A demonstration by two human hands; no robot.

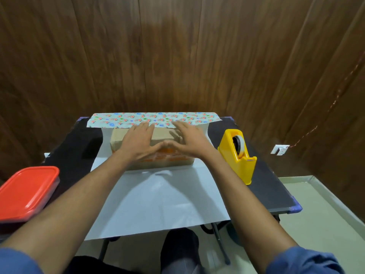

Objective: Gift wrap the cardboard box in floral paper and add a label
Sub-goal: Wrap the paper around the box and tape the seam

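Far flap fold: draw paper square over the box top.

The brown rectangular cardboard box (158, 153) lies mid-table on the floral wrapping paper (154, 118), white side up. Pull the far edge taut and crease along the box edge. Left hand (138, 142) and right hand (190, 140) lie palm-down, fingers extended and together, thumbs touching; yellow tape dispenser (238, 155) nearby.
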